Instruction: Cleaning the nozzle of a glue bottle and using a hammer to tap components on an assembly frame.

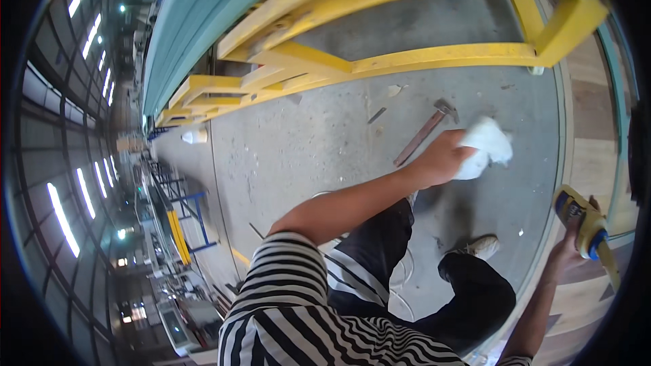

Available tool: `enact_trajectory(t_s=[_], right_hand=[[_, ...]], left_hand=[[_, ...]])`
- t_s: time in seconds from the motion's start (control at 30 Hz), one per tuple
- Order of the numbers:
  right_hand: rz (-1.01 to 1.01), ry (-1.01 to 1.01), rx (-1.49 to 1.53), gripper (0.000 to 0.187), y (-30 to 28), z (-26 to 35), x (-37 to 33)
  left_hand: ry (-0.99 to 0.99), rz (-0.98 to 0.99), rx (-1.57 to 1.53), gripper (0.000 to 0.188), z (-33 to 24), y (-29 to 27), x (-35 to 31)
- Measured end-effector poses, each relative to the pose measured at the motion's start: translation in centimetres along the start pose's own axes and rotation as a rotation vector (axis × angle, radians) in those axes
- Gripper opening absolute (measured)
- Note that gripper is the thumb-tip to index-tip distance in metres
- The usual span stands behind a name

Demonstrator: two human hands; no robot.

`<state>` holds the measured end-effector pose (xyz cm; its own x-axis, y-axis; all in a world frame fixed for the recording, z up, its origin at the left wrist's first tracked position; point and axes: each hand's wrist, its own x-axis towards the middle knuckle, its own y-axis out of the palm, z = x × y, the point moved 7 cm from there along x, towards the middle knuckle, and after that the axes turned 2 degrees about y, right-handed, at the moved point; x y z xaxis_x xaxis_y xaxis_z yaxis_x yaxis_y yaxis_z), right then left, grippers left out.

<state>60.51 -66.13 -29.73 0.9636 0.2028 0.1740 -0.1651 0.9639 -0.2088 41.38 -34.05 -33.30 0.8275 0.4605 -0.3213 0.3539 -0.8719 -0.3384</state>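
My left hand (444, 158) is closed round a crumpled white cloth (489, 142), slightly blurred, held above the floor in front of my knees. A hammer (420, 137) with a wooden handle lies on the floor just beyond that hand. To the right, my right hand (568, 251) grips a yellowish squeeze bottle (573, 209) with a blue collar and a pointed nozzle tilted downward. The bottle is over a wooden panel (586, 71) made of light and dark pieces with a green edge. Part of the right fingers is hidden behind the bottle.
A yellow metal frame (434, 57) carrying long green beams (196, 20) runs along the far side. Scraps lie on the grey floor (285, 142). A thin pale hose (408, 268) loops near my legs. A white container (195, 137) stands further left, near blue trestles (200, 220).
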Motion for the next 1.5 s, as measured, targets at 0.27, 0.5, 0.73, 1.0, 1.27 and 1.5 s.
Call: enact_trajectory(t_s=[0.27, 0.5, 0.73, 1.0, 1.27, 1.5], right_hand=[[0.514, 0.223, 0.076, 0.08, 9.1, 17.2, -7.7], [0.713, 0.23, -0.124, 0.072, 15.4, 23.4, -16.1], [0.812, 0.181, -0.248, 0.067, 30.3, 30.8, -22.1], [1.075, 0.148, -0.41, 0.08, 38.5, 32.7, -25.7], [1.207, 0.182, -0.162, 0.088, 40.6, 25.7, -28.8], [1.203, 0.071, -0.26, 0.09, 40.7, 17.0, -26.2]], left_hand=[[-0.209, -1.037, -0.263, 0.025, 3.4, -28.7, -22.0], [0.07, -1.113, -0.871, 0.037, 4.8, -47.5, -19.4], [-0.456, -1.045, -0.824, 0.035, 20.7, -46.3, -12.9], [-0.255, -0.599, -0.64, 0.026, 18.5, -41.5, -8.9], [-0.47, -0.951, -0.471, 0.029, 37.2, -29.4, -13.7], [-0.403, -0.594, 0.371, 0.025, 45.4, -20.2, -3.4]])
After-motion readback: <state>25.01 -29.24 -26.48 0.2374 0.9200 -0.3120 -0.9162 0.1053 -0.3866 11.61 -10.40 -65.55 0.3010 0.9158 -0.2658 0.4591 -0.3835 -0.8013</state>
